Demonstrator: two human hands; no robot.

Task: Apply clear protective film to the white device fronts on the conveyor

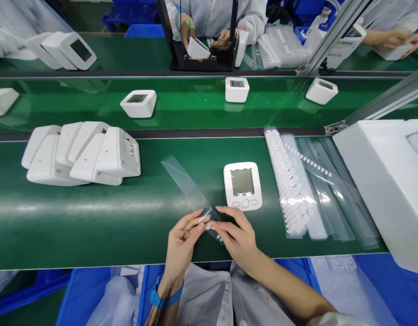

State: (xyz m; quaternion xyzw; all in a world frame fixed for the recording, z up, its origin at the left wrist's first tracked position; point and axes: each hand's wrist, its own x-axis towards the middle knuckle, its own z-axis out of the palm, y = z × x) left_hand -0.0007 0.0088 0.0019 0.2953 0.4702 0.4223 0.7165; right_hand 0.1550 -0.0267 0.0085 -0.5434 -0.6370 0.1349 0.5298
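A clear plastic strip [186, 179] lies slantwise over the green work surface, its near end raised between my fingers. My left hand [182, 239] pinches this end from the left, with a blue band round the wrist. From the right, my right hand [240, 237] closes thumb and fingertips on the same end, where small white tabs show. The fingers partly cover what lies between them. Just beyond my right hand sits a white blood pressure monitor [242, 183], face up, with a grey screen and three buttons.
Overlapping white monitors [83, 154] lie face down at left. Clear strips with white tabs [286, 185] lie at right, beside a large white box [378, 181]. Several monitors sit on the green conveyor [188, 99] behind. Across it, co-workers' hands handle devices near a black frame [202, 65].
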